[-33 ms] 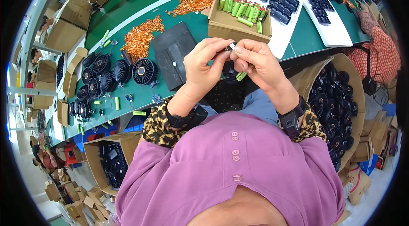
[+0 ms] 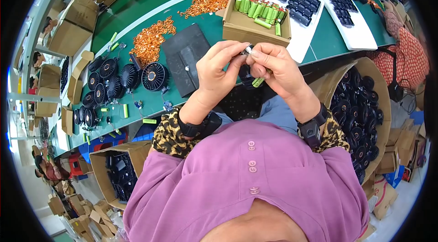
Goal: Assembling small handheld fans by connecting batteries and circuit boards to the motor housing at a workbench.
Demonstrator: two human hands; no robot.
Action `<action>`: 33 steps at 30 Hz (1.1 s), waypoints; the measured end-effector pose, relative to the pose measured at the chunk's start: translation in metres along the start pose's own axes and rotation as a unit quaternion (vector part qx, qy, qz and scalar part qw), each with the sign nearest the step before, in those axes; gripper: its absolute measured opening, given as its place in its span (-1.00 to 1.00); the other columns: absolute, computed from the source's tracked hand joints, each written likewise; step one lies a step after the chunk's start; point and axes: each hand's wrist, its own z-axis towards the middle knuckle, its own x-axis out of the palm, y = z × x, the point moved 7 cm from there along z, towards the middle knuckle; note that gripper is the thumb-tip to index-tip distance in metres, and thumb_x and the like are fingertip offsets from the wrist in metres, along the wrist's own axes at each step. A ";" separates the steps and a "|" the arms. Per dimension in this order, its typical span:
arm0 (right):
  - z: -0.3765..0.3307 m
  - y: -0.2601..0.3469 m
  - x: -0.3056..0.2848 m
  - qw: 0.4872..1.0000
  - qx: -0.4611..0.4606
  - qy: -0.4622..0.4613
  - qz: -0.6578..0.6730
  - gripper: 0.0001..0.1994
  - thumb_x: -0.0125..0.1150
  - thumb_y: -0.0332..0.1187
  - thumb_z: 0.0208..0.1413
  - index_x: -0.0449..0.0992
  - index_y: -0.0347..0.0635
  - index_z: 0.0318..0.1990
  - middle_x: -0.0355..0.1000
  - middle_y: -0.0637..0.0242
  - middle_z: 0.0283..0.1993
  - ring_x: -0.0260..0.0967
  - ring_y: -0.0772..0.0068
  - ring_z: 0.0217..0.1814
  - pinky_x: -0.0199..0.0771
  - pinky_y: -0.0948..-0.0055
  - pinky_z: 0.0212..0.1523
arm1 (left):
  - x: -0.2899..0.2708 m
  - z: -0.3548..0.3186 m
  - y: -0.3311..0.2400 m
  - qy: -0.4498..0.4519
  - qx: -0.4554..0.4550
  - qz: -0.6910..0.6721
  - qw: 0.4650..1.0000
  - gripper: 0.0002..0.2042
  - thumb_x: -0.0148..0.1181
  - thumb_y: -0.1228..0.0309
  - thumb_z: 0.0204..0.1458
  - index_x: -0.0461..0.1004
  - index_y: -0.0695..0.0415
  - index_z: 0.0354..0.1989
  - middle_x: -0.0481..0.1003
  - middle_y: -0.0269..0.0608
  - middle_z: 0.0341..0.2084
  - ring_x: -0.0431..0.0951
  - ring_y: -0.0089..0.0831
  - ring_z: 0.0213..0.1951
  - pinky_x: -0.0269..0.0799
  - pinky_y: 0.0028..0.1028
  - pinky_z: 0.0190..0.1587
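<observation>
My left hand (image 2: pixel 218 71) and my right hand (image 2: pixel 280 69) meet in front of me at the table edge. Both are closed in a pinch on a small white-and-dark piece (image 2: pixel 248 49), mostly covered by the fingertips. Below my right fingers a green battery cell (image 2: pixel 258 82) sticks out; whether those fingers grip it I cannot tell. Part of a dark fan (image 2: pixel 246 78) shows beneath the hands, largely hidden. Close beyond them stands an open cardboard box (image 2: pixel 255 33) of green battery cells. A black flat pad (image 2: pixel 185 57) lies to the left of my left hand.
Several dark fans (image 2: pixel 154 76) with loose cells and small circuit boards lie on the green table (image 2: pixel 178 18). Orange parts (image 2: pixel 150 41) form heaps beyond. White trays (image 2: pixel 346 18) hold black casings. Large cartons, one full of fans (image 2: pixel 358 119), flank me. A person in patterned red (image 2: pixel 408 57) is at right.
</observation>
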 end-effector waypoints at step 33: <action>-0.010 0.085 0.022 0.974 -0.159 0.006 -0.164 -0.85 0.02 -0.41 0.12 0.43 -0.34 -0.31 0.30 0.42 -0.57 0.04 0.80 -0.64 -0.08 0.81 -0.65 | 0.017 0.011 0.025 0.284 -0.127 -0.301 0.901 -0.44 0.02 0.17 0.05 0.09 0.17 0.18 0.28 -0.12 0.00 0.30 -0.35 -0.01 0.26 -0.39 0.01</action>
